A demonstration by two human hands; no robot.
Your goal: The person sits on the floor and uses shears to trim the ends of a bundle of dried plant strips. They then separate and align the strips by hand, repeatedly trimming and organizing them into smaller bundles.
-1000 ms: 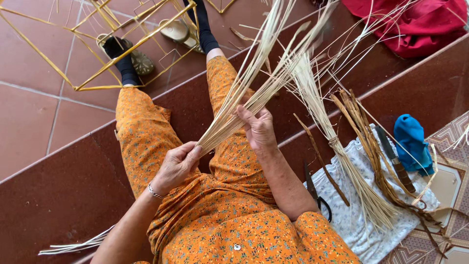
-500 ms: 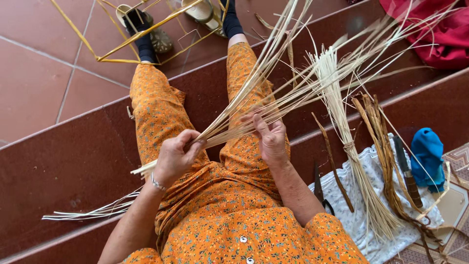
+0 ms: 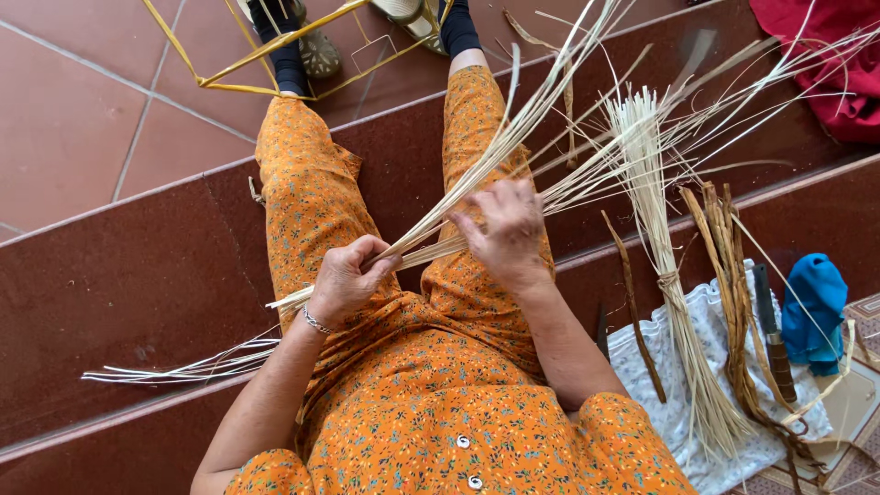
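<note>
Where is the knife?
In the head view, the knife lies at the right on the white cloth, between the brown strips and the blue cloth.
</note>
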